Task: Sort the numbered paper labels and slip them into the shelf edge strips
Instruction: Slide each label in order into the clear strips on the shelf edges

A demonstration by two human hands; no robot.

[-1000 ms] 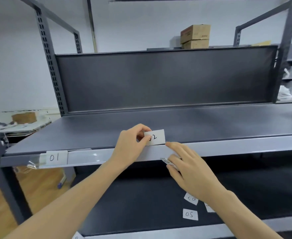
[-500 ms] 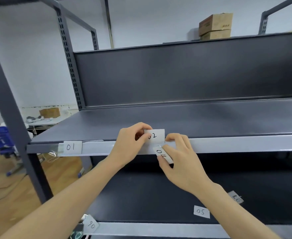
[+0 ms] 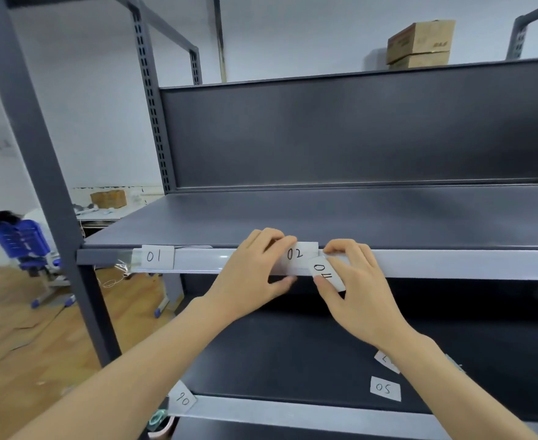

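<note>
**Seating Label 02 at the Upper Shelf Edge**

At the bottom of the frame, we are seeing both bare forearms reaching up and inward. Between them, the lower shelf (image 3: 293,354) is carrying loose labels. Label 05 (image 3: 384,388) is lying flat at lower right. A half-hidden label (image 3: 386,361) is showing just beside the right forearm. A corner label (image 3: 183,399) is lying tilted at the shelf's front left corner.

At frame centre, we are working on the edge strip (image 3: 452,265) of the upper shelf (image 3: 325,214). The left hand (image 3: 252,271) is gripping label 02 (image 3: 296,254) at its left edge, with fingers curled over the top and thumb tucked under the strip. Label 02 is standing upright against the strip face; we cannot tell whether it is fully seated. The right hand (image 3: 359,290) is resting curled fingertips on the strip top at that label's right edge. Its thumb is pinching a spare label (image 3: 325,274), which is turned sideways and overlapping the lower right corner of label 02.

Further left along the strip, label 01 (image 3: 155,257) is sitting well apart from both hands.

Behind the shelf, the back panel (image 3: 356,131) is standing upright, with cardboard boxes (image 3: 420,42) showing above it at upper right. At far left, an upright post (image 3: 23,122) is crossing the frame in front of a blue plastic object (image 3: 20,239) on the wooden floor (image 3: 23,328).
</note>
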